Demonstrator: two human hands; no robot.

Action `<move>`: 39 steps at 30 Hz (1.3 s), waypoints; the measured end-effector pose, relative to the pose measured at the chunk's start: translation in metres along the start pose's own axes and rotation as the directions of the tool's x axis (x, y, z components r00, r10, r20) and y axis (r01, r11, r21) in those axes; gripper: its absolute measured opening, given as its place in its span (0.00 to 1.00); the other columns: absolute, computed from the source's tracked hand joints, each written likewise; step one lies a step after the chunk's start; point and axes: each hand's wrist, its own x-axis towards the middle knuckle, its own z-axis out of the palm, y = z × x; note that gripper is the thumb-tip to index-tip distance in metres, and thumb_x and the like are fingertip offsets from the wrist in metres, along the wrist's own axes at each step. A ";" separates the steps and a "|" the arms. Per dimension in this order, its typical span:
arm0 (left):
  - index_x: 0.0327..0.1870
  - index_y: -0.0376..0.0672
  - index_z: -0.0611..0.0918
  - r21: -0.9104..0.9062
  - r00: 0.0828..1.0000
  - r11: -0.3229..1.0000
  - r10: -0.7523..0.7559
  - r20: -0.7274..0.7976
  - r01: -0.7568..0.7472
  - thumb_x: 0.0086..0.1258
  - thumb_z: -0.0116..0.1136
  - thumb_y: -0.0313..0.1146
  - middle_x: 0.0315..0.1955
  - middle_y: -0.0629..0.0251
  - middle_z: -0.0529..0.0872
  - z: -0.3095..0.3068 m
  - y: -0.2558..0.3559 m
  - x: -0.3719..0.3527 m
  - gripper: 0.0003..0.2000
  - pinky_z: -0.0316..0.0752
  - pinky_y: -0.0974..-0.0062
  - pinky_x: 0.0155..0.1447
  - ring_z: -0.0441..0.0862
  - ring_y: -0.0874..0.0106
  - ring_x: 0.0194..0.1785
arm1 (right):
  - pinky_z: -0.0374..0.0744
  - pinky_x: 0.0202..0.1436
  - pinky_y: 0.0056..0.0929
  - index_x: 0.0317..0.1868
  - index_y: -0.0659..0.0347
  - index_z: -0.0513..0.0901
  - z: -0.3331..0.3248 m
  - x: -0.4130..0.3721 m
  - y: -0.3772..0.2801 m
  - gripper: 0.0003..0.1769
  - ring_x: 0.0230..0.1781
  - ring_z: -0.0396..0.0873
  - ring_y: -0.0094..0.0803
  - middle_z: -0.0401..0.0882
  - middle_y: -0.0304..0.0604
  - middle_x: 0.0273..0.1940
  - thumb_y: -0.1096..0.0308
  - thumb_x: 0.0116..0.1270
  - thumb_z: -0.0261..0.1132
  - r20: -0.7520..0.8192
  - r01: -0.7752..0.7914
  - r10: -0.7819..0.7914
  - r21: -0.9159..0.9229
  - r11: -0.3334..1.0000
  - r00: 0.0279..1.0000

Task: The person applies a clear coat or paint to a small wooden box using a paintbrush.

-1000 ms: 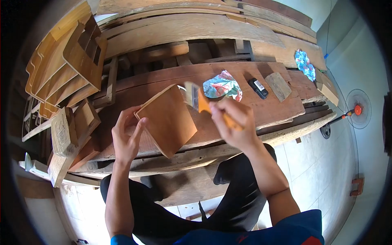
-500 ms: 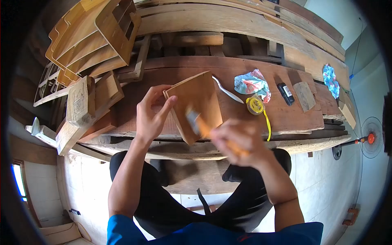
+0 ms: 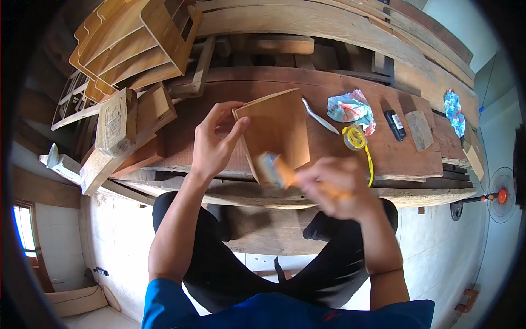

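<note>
Tilted on the reddish-brown plank bench (image 3: 213,159) is a wooden panel (image 3: 276,129), with my left hand (image 3: 218,140) gripping its upper left edge, thumb on the face and fingers behind. My right hand (image 3: 337,186) is closed around an orange-handled brush (image 3: 282,171). The brush's head lies over the panel's lower part; motion blurs it, and whether it touches is hard to tell. Right of the panel lie a white-handled tool (image 3: 319,116), a crumpled patterned cloth (image 3: 350,108) and a yellow tape roll (image 3: 355,137) with a loose yellow strip.
A black bottle (image 3: 394,125) and a small wood block (image 3: 419,131) lie farther right. Another blue cloth (image 3: 454,112) is at the far right. Wood offcuts (image 3: 116,129) and a wooden shelf unit (image 3: 137,49) stand at the left. A fan (image 3: 501,196) is beyond the bench's right end.
The whole view has shifted, so the bench objects appear farther right. The brush and my right hand have moved slightly lower relative to the panel. Both hands keep their holds.
</note>
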 end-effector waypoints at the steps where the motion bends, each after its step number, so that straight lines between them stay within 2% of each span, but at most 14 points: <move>1: 0.61 0.36 0.84 0.020 1.000 1.000 0.022 0.002 -0.022 0.78 0.71 0.35 0.48 0.57 0.94 -0.001 -0.001 0.000 0.17 0.83 0.74 0.56 0.91 0.74 0.51 | 0.83 0.31 0.32 0.42 0.57 0.88 -0.009 -0.006 0.015 0.05 0.29 0.89 0.35 0.90 0.42 0.33 0.65 0.73 0.72 -0.097 -0.112 0.103 -0.091 0.990 0.990; 2: 0.61 0.36 0.84 0.036 0.999 0.998 0.045 0.003 -0.045 0.78 0.71 0.35 0.48 0.57 0.94 -0.001 -0.001 -0.001 0.17 0.83 0.74 0.55 0.91 0.74 0.51 | 0.83 0.30 0.32 0.40 0.58 0.87 -0.016 -0.008 0.021 0.05 0.28 0.89 0.35 0.89 0.42 0.32 0.66 0.74 0.71 -0.198 -0.339 0.344 0.062 0.939 0.918; 4: 0.61 0.36 0.84 0.077 1.000 0.997 0.017 -0.011 -0.016 0.78 0.71 0.36 0.48 0.57 0.94 -0.002 -0.001 -0.001 0.17 0.82 0.74 0.55 0.91 0.74 0.50 | 0.83 0.30 0.33 0.39 0.57 0.87 -0.029 -0.008 0.030 0.04 0.28 0.89 0.35 0.88 0.41 0.31 0.67 0.73 0.72 -0.315 -0.363 0.313 -0.113 0.925 0.896; 8: 0.61 0.37 0.84 0.107 0.999 0.994 -0.031 -0.039 0.035 0.78 0.70 0.38 0.47 0.58 0.94 0.000 -0.002 0.001 0.18 0.82 0.73 0.55 0.91 0.74 0.49 | 0.84 0.31 0.33 0.39 0.56 0.87 0.018 -0.002 -0.001 0.04 0.28 0.88 0.34 0.88 0.42 0.31 0.67 0.71 0.72 -0.071 0.056 -0.072 -0.212 0.976 0.995; 11: 0.61 0.37 0.85 0.071 0.999 0.996 -0.042 -0.026 0.044 0.78 0.70 0.38 0.48 0.58 0.95 0.000 -0.005 0.003 0.18 0.82 0.72 0.55 0.91 0.74 0.49 | 0.83 0.30 0.36 0.41 0.55 0.86 0.014 0.001 -0.022 0.04 0.28 0.88 0.35 0.87 0.41 0.30 0.66 0.74 0.70 0.134 0.013 -0.011 -0.016 1.000 0.991; 14: 0.61 0.37 0.84 0.119 0.999 0.993 -0.009 -0.033 0.013 0.78 0.70 0.38 0.48 0.58 0.95 0.000 -0.003 0.001 0.18 0.82 0.72 0.55 0.91 0.74 0.49 | 0.82 0.29 0.37 0.41 0.55 0.85 -0.010 -0.008 0.020 0.03 0.26 0.87 0.36 0.86 0.44 0.28 0.67 0.75 0.69 -0.116 -0.322 0.320 0.005 0.947 0.940; 17: 0.61 0.37 0.84 0.056 0.998 0.997 -0.046 -0.048 0.049 0.78 0.70 0.38 0.48 0.58 0.94 0.001 -0.004 0.002 0.18 0.82 0.72 0.56 0.90 0.73 0.49 | 0.81 0.28 0.37 0.39 0.55 0.84 -0.015 -0.005 0.022 0.04 0.25 0.87 0.38 0.86 0.45 0.28 0.68 0.75 0.68 -0.311 -0.327 0.229 -0.313 0.892 0.922; 20: 0.61 0.36 0.84 0.088 0.997 0.995 -0.049 -0.059 0.054 0.79 0.70 0.38 0.49 0.58 0.94 0.002 -0.007 0.003 0.18 0.82 0.73 0.56 0.90 0.73 0.50 | 0.82 0.29 0.37 0.41 0.53 0.83 0.024 -0.005 -0.010 0.05 0.30 0.89 0.37 0.87 0.40 0.30 0.67 0.70 0.71 -0.070 0.031 -0.053 -0.287 0.957 0.996; 22: 0.62 0.36 0.83 0.072 0.996 0.995 -0.065 -0.058 0.069 0.79 0.69 0.37 0.48 0.58 0.94 0.002 -0.007 0.002 0.18 0.82 0.73 0.55 0.90 0.74 0.51 | 0.83 0.30 0.36 0.40 0.52 0.83 0.037 -0.005 -0.031 0.04 0.31 0.89 0.35 0.88 0.38 0.30 0.66 0.71 0.71 0.129 0.040 -0.020 -0.157 0.987 0.991; 28: 0.62 0.36 0.83 0.066 0.996 0.995 -0.076 -0.047 0.079 0.80 0.69 0.37 0.47 0.59 0.94 -0.001 -0.006 0.000 0.17 0.81 0.75 0.55 0.89 0.76 0.50 | 0.82 0.29 0.36 0.39 0.55 0.82 -0.029 -0.006 0.022 0.07 0.27 0.88 0.37 0.86 0.42 0.28 0.65 0.78 0.68 -0.210 -0.494 0.460 -0.151 0.857 0.863; 32: 0.62 0.36 0.83 0.053 0.995 0.996 -0.072 -0.062 0.076 0.80 0.69 0.36 0.47 0.59 0.94 0.003 -0.007 0.001 0.17 0.81 0.75 0.55 0.89 0.76 0.50 | 0.79 0.28 0.37 0.38 0.57 0.81 -0.001 -0.008 0.003 0.11 0.26 0.88 0.38 0.87 0.46 0.28 0.62 0.78 0.68 -0.029 -0.166 0.164 -0.214 0.963 0.986; 35: 0.62 0.36 0.83 0.065 0.996 0.995 -0.074 -0.050 0.078 0.80 0.68 0.35 0.47 0.59 0.93 0.002 -0.009 0.002 0.16 0.80 0.76 0.55 0.88 0.76 0.50 | 0.78 0.28 0.36 0.41 0.58 0.83 0.004 -0.003 -0.013 0.10 0.25 0.88 0.39 0.87 0.46 0.28 0.61 0.79 0.68 0.155 -0.135 0.130 0.022 0.991 0.979; 38: 0.63 0.36 0.83 0.002 0.996 0.997 -0.077 -0.045 0.077 0.80 0.69 0.35 0.48 0.61 0.93 0.002 -0.004 -0.001 0.17 0.79 0.76 0.56 0.88 0.76 0.50 | 0.78 0.27 0.34 0.42 0.58 0.84 -0.025 -0.010 0.038 0.10 0.25 0.87 0.37 0.86 0.44 0.27 0.61 0.77 0.70 -0.233 -0.432 0.413 -0.033 0.901 0.880; 39: 0.63 0.36 0.83 0.017 0.999 0.999 -0.035 -0.034 0.036 0.80 0.69 0.35 0.49 0.62 0.92 0.001 -0.004 -0.001 0.17 0.79 0.77 0.56 0.87 0.76 0.50 | 0.77 0.27 0.33 0.41 0.58 0.84 -0.024 -0.007 0.037 0.10 0.25 0.86 0.34 0.85 0.42 0.27 0.61 0.77 0.70 -0.363 -0.388 0.327 -0.109 0.915 0.873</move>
